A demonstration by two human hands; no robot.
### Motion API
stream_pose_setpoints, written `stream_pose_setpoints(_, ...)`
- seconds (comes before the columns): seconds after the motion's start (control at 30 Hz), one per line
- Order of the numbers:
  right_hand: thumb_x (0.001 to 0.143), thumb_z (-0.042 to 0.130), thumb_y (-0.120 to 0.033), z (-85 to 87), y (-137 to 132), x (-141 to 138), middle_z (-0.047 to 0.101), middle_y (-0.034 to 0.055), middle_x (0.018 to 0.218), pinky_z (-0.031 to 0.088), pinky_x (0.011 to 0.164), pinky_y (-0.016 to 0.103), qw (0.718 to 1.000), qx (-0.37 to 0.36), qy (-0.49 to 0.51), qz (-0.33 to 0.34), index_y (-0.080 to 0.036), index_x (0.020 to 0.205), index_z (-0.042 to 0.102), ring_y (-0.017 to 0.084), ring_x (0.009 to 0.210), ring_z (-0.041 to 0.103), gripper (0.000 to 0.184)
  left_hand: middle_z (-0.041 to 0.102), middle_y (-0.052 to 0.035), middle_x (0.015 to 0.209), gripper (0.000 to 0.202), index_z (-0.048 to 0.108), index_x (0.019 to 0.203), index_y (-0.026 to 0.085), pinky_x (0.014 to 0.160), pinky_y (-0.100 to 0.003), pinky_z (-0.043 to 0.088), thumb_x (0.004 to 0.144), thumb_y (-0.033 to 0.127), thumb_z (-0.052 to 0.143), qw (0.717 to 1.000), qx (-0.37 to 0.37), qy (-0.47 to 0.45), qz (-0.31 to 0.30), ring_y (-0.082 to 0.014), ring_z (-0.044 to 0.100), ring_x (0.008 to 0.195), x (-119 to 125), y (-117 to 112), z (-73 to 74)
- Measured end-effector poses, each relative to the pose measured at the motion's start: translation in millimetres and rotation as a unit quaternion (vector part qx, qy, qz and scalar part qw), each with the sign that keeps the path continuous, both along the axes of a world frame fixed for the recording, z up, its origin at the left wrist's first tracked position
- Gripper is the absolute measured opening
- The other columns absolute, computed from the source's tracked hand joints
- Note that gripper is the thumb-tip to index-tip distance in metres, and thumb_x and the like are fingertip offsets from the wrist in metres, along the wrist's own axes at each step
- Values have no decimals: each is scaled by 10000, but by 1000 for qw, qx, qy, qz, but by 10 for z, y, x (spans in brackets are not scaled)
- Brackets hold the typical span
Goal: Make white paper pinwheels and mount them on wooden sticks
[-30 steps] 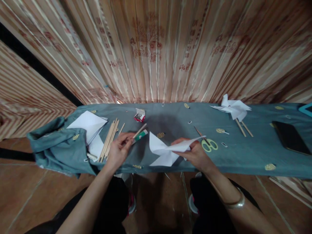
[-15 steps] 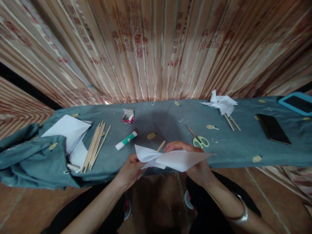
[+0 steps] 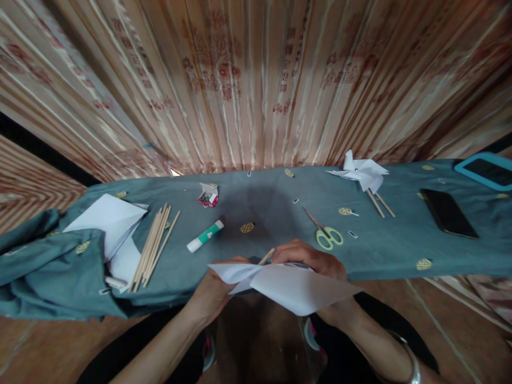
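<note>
A folded white paper pinwheel [image 3: 292, 285] is held over my lap at the table's near edge. My right hand [image 3: 310, 258] is closed on its far side. My left hand [image 3: 214, 293] is closed under its left blades, gripping a thin wooden stick [image 3: 266, 256] whose tip pokes out above the paper. A glue stick [image 3: 205, 236] with a green label lies on the cloth just beyond my left hand. Green-handled scissors [image 3: 326, 232] lie just beyond my right hand.
A teal cloth [image 3: 400, 250] covers the table. On it lie a bundle of wooden sticks [image 3: 154, 245], white paper sheets [image 3: 108, 218], a small red box [image 3: 208, 196], finished pinwheels [image 3: 362, 173] on sticks, a black phone [image 3: 447, 212] and a blue-edged tablet [image 3: 486, 170]. A curtain hangs behind.
My left hand has carried the stick from near the glue stick to the paper pinwheel. Both hands have drawn the pinwheel back to the table's near edge.
</note>
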State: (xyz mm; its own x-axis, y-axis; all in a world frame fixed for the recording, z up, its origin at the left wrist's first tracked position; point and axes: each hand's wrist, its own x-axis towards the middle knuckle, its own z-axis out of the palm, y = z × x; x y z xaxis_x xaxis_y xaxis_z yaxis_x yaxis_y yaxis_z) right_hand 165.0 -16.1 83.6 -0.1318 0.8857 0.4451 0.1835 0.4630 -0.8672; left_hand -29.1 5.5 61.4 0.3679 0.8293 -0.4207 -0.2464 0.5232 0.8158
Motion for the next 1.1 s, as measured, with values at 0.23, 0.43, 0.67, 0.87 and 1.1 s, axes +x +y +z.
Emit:
stream_pose_setpoints(0.23, 840, 648, -293, -10, 2, 1, 719, 21, 875, 520, 751, 301, 1000, -5, -4, 2, -262, 929, 672, 171, 846, 678, 98, 607, -7, 615, 485, 699, 680, 125, 549, -208, 388, 398, 459, 908, 1000, 4, -15, -6, -113, 504, 598, -22, -21, -28)
stream_pose_setpoints(0.43, 826, 664, -301, -27, -10, 12, 722, 21, 873, 522, 750, 296, 1000, -15, -2, -1, -260, 918, 683, 173, 849, 676, 102, 602, 12, 599, 413, 696, 670, 133, 557, -194, 404, 428, 386, 914, 1000, 6, -17, 1, -96, 506, 580, -21, -16, -19)
stream_pose_setpoints(0.67, 765, 698, -307, -31, 7, -5, 742, 31, 872, 543, 747, 290, 986, -144, 86, 9, -236, 851, 695, 180, 832, 694, 112, 655, -21, 585, 379, 749, 680, 142, 620, -246, 473, 441, 391, 903, 999, -15, 16, 28, -132, 573, 594, -15, -23, -89)
stream_pose_setpoints(0.87, 631, 785, -364, -143, 114, -25, 727, 28, 710, 510, 558, 268, 938, -310, 149, -49, -192, 741, 701, 169, 618, 650, 221, 675, -60, 762, 265, 763, 641, 144, 536, -224, 423, 489, 324, 883, 999, 20, 32, 23, -118, 560, 606, -50, 7, -159)
stream_pose_setpoints(1.1, 602, 813, -378, -222, 185, -48, 757, 116, 865, 556, 698, 338, 878, -415, 233, -43, -136, 847, 717, 224, 708, 698, 357, 619, -53, 804, 252, 784, 704, 153, 586, -224, 424, 560, 346, 857, 999, 44, 27, 5, -129, 562, 684, -62, 3, -175)
